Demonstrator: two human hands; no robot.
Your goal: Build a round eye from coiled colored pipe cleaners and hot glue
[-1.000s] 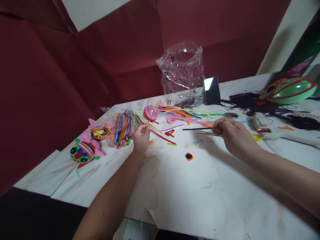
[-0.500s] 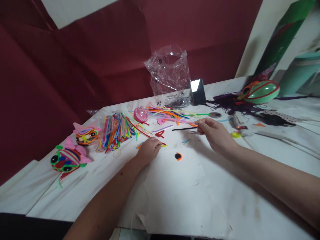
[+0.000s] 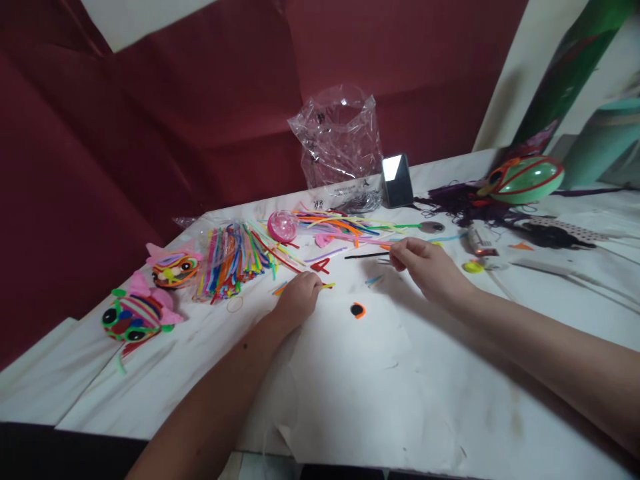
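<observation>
"White paper (image 3: 350,400) lies by the near edge of your tabletop (image 3: 165,373). What rests on it?"

"An orange-rimmed black disc (image 3: 357,311), toward the paper's far edge. Two many-coloured figures (image 3: 135,320) with black eyes sit by the tabletop's left edge."

"And your hands?"

"Your left hand (image 3: 299,297), fingers drawn narrow, meets a short yellow strip (image 3: 327,286), farther from the near edge than the disc and to its left. I cannot tell whether you grip the strip or only touch it. Your right hand (image 3: 423,263) has thumb and fingertips close together, beside a black stem (image 3: 367,255) and a slim grey tool (image 3: 384,262); whether you hold either, I cannot tell."

"What lies beyond?"

"A bent red strip (image 3: 321,266); toward the left edge, a fan of coloured stems (image 3: 230,263) partly in clear plastic; then a pink bowl (image 3: 282,227). Toward the right edge lies a green rounded figure (image 3: 533,181). At the far edge, a dark phone (image 3: 397,183) stands beside a clear bag (image 3: 340,143), with a maroon sheet (image 3: 225,100) behind."
</observation>
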